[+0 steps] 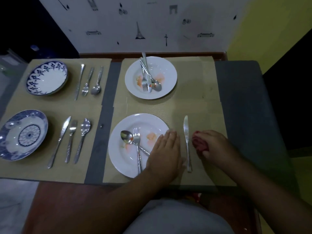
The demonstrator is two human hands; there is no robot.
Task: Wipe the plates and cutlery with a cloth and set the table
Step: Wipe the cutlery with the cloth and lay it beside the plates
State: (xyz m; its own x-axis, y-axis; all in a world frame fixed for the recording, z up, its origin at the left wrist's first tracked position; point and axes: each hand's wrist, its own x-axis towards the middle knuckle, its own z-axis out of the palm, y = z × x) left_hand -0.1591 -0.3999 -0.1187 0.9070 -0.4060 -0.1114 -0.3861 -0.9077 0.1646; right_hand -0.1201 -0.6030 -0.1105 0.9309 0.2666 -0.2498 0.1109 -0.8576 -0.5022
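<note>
A white plate point(128, 154) with orange smears lies near me on a tan placemat, holding a spoon point(127, 136) and a fork point(137, 146). My left hand point(164, 152) rests flat on the plate's right rim, fingers together, holding nothing. A knife point(187, 141) lies on the mat just right of that hand. Right of the knife, my right hand point(212, 146) is closed around a bunched red cloth point(199, 143). Farther back, a second smeared white plate point(166, 70) carries a fork, a knife and a spoon piled together.
On the left mats sit two blue-patterned plates point(47, 78) point(22, 135), each with a knife, fork and spoon laid in a row to its right. A grey runner point(241, 105) covers the table's right part. A patterned wall stands behind the table.
</note>
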